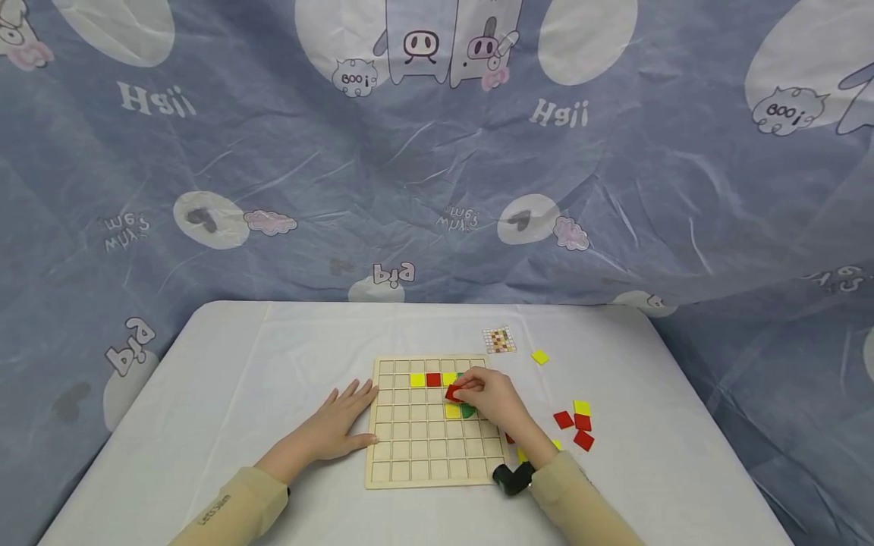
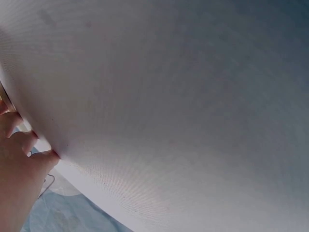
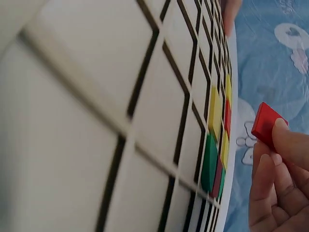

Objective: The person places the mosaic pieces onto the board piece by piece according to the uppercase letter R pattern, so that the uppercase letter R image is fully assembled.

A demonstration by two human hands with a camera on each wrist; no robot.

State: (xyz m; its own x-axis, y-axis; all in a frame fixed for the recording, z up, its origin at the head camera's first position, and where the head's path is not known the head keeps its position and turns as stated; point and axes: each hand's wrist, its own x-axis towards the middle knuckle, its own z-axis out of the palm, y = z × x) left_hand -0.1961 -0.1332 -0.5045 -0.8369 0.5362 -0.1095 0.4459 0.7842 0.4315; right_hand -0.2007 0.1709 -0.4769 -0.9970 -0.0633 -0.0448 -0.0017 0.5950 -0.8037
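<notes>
My right hand (image 1: 493, 396) pinches a red square tile (image 3: 268, 124) between thumb and fingertips, over the upper right part of a wooden grid board (image 1: 410, 449). Along an upper row of the board lie a yellow tile (image 1: 417, 380), a red tile (image 1: 433, 380) and another yellow tile (image 1: 448, 378). Lower down sit one more yellow tile (image 1: 453, 411) and a green rounded piece (image 1: 467, 411). Fingers and wrist cover part of the board's right side. Spread out flat, my left hand (image 1: 334, 425) rests on the table with its fingertips at the board's left edge.
Loose red tiles (image 1: 563, 419) and yellow tiles (image 1: 581, 408) lie right of the board, some partly behind my right forearm. A small printed pattern card (image 1: 500, 340) is beyond its top right corner. A black angled object (image 1: 514, 478) overlaps the lower right corner.
</notes>
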